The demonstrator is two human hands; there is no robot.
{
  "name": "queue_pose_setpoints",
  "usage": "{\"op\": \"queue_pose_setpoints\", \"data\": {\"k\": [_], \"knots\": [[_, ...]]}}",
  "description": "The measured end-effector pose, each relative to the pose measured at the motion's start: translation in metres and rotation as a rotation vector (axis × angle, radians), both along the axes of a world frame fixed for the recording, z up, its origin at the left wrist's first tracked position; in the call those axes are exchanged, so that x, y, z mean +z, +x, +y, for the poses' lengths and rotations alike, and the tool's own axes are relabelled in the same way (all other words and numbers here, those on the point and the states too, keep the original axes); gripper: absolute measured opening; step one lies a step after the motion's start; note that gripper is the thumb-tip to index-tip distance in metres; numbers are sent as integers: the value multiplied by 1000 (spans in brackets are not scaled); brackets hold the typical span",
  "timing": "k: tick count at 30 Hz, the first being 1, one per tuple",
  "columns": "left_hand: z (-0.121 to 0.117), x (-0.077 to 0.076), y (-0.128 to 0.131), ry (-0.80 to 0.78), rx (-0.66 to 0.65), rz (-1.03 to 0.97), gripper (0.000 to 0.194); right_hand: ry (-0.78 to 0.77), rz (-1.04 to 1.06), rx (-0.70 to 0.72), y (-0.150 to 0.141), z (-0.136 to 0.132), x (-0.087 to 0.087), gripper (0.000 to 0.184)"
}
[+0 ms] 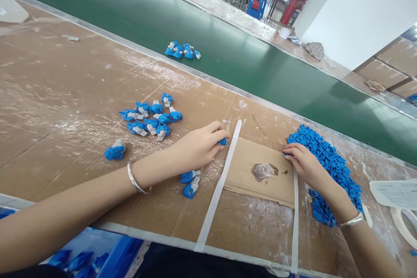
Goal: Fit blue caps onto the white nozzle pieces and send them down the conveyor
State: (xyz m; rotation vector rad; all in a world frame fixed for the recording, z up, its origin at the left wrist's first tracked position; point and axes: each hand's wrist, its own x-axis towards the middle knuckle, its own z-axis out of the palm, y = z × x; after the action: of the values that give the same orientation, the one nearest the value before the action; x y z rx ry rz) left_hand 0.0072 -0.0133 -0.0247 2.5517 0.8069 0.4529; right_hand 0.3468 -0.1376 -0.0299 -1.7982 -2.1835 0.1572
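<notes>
My left hand [208, 142] is closed on a small blue plastic part [222, 141], just left of a white tape strip [221, 182]. Below that wrist lie two blue-and-grey pieces [190, 184], and farther left is a loose cluster of similar blue-and-grey pieces [151, 119]. With fingertips pinched, my right hand [301, 160] is at the left edge of a heap of small blue parts [335, 169]; a bit of blue shows at the fingertips. Between the hands, a small clear cup [263, 170] stands on a cardboard piece [250, 150] with dark wet stains around it.
Behind the brown work surface [65, 78] runs a green conveyor belt [234, 61] carrying a group of blue-and-grey pieces [182, 50]. Tape rolls [404, 226] and a white label sheet [394, 193] lie at right. A blue bin [114, 256] sits below the front edge.
</notes>
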Motion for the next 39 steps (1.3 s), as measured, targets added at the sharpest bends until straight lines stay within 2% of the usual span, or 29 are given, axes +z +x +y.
{"op": "queue_pose_setpoints", "data": {"k": [5,9,12,16,19,25,33,39], "knots": [[-7,8,5,-388,47,-224,14,-4,16,7,0,1,-1,18],[-15,11,8,-772,58,-387,17,-17,31,-19,-5,-2,7,14],[-20,10,10,-959,22,-472,22,-23,73,-44,-21,-10,15,14],[-23,6,12,-1074,6,-559,27,47,248,17,-57,-25,22,18],[-25,2,13,-1143,-13,-594,33,87,299,73,-77,-32,20,20],[-34,-1,16,-1213,-43,-617,39,72,352,67,-87,-35,13,22],[-59,-1,19,-1426,-169,-726,46,64,807,37,-127,-43,26,22],[-67,0,18,-1475,-218,-798,44,34,855,64,-144,-41,23,20]]}}
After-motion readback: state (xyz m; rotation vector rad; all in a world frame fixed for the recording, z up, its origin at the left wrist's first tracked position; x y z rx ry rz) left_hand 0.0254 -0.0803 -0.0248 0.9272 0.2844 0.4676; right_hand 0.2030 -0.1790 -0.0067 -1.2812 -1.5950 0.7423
